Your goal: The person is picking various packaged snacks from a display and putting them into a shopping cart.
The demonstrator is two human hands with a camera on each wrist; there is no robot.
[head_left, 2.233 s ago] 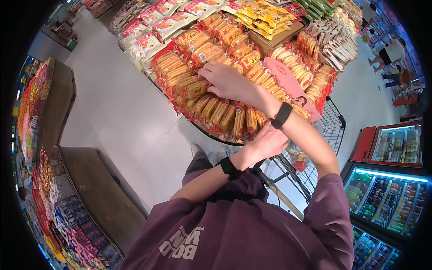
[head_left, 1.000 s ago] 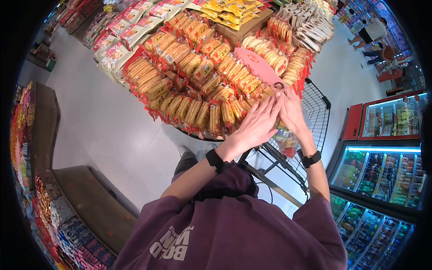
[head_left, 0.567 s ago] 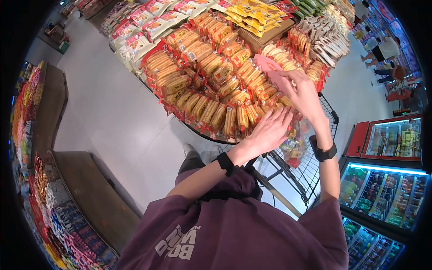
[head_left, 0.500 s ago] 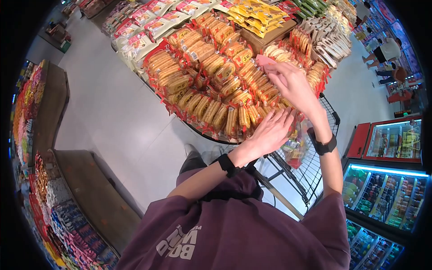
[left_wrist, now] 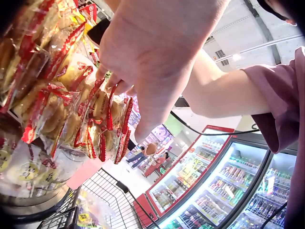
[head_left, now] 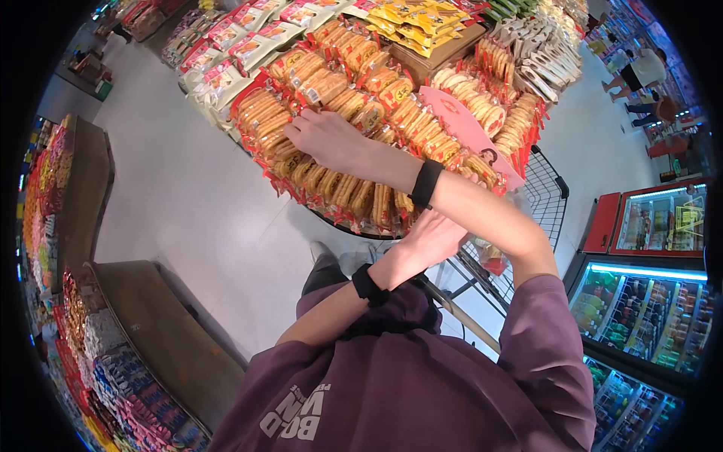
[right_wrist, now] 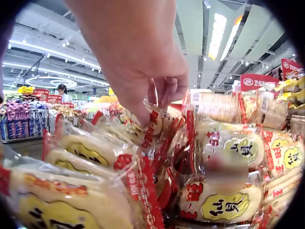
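Note:
My right arm crosses over the left one, and my right hand (head_left: 327,139) reaches into the left part of a heap of wrapped rice crackers (head_left: 361,192). In the right wrist view its thumb and fingers pinch the red end of a rice cracker packet (right_wrist: 156,119) between two rows. My left hand (head_left: 429,245) lies at the heap's front right edge, partly hidden by the right forearm. In the left wrist view the left fingers (left_wrist: 114,82) rest against upright packets (left_wrist: 102,126), with the thumb held apart from them.
A pink divider card (head_left: 456,120) stands in the crackers. Behind are yellow bags (head_left: 422,26) and white-and-pink bags (head_left: 252,49). A wire shopping cart (head_left: 546,188) stands right of the display, near drink fridges (head_left: 640,309). Another snack shelf (head_left: 151,316) runs along the left.
My right hand has left the pink divider card and swung left over the left arm, down into the cracker packets. The left hand has stayed at the front right edge.

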